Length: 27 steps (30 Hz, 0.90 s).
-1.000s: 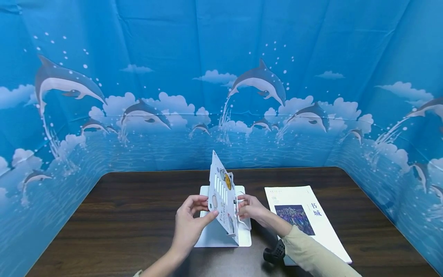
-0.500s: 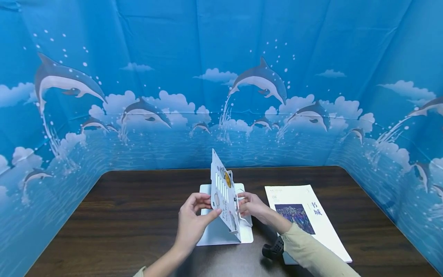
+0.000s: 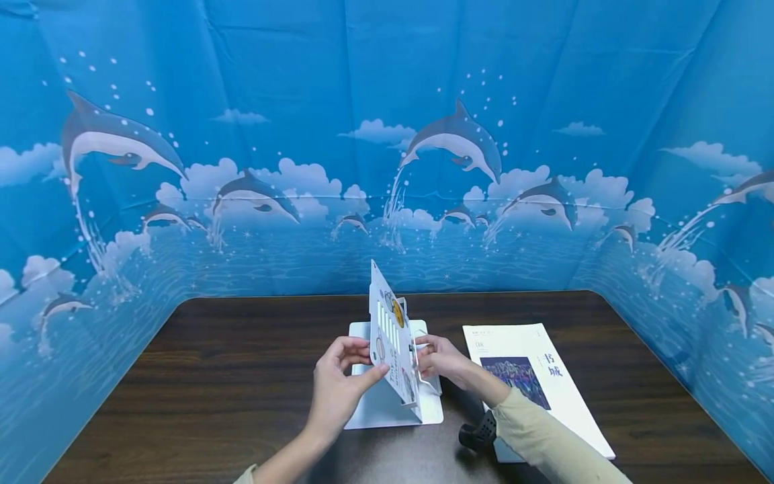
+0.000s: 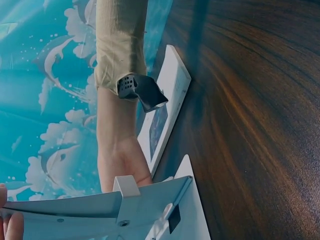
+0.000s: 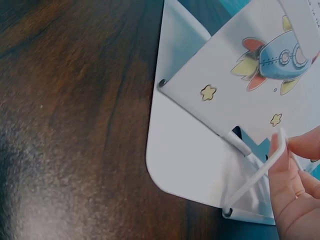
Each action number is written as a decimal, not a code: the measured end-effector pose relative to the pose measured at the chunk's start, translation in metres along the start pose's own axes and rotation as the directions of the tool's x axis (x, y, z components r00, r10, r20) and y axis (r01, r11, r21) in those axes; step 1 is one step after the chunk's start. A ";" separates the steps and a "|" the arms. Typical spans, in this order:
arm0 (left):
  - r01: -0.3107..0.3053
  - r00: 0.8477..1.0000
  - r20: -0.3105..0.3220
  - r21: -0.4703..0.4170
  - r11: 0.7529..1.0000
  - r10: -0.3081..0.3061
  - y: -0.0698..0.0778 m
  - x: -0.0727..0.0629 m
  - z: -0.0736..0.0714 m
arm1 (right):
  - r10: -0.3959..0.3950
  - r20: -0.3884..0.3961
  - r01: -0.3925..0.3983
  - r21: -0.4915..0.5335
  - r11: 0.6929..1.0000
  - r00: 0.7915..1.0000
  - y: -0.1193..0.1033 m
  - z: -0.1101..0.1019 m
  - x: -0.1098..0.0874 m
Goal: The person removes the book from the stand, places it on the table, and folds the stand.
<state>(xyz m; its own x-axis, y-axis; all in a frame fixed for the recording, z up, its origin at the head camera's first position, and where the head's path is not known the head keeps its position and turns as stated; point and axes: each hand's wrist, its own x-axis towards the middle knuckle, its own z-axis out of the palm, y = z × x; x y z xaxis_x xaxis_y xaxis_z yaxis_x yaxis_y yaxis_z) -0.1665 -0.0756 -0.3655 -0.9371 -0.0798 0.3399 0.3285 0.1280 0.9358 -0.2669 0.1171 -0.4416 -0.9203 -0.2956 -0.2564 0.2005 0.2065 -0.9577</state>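
A white metal book stand (image 3: 390, 336) with cartoon prints and slots stands on its white base plate (image 3: 381, 411), its panel tilted up and turned to the right. My left hand (image 3: 338, 386) pinches the panel's left edge between thumb and fingers. Behind the panel, my right hand (image 3: 447, 366) holds a bent white wire support (image 5: 255, 175), with thumb and fingertips around it in the right wrist view. A rocket and stars decorate the panel face (image 5: 200, 82) there. In the left wrist view only some left fingers (image 4: 13, 227) show, beside a white page clip (image 4: 127, 200).
To the right, a white book (image 3: 568, 396) with a purple picture on its cover lies partly under the right forearm. A black wrist device (image 3: 480, 433) hangs beneath that sleeve. A blue dolphin-print curtain (image 3: 326, 134) surrounds the dark wooden table (image 3: 211, 383).
The stand and my left hand have shifted slightly to the right over the past second. Both hands keep their hold, and the book stays where it was.
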 end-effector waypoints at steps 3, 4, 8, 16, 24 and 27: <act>0.004 1.000 0.003 -0.004 1.000 -0.004 -0.001 0.000 0.000 | 0.001 0.003 -0.001 0.009 1.000 1.000 0.002 0.000 0.001; 0.003 1.000 0.005 -0.003 1.000 -0.003 -0.001 0.000 0.000 | 0.001 0.006 -0.001 0.012 1.000 1.000 0.002 0.000 0.001; -0.001 1.000 0.024 -0.008 1.000 0.001 0.000 0.000 -0.003 | -0.010 0.013 0.009 0.006 1.000 1.000 0.003 -0.002 -0.001; 0.066 0.989 0.135 -0.095 0.993 -0.053 0.000 0.006 -0.015 | -0.075 -0.069 0.069 -0.083 0.994 0.995 -0.013 -0.010 -0.017; 0.127 0.963 0.238 0.007 0.992 -0.125 -0.028 0.014 -0.037 | -0.342 -0.001 0.332 -0.234 0.914 0.940 -0.035 -0.007 -0.045; 0.120 0.947 0.290 0.084 0.989 -0.139 -0.048 0.018 -0.043 | -0.432 0.045 0.425 -0.287 0.858 0.901 -0.039 0.000 -0.053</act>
<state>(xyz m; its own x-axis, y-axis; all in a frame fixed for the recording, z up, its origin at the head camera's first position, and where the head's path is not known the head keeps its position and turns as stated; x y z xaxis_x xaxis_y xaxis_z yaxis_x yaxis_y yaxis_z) -0.1935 -0.1257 -0.4002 -0.9673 0.1933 0.1644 0.2029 0.1999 0.9586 -0.2261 0.1249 -0.3903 -0.9006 -0.3973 0.1764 -0.3158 0.3192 -0.8935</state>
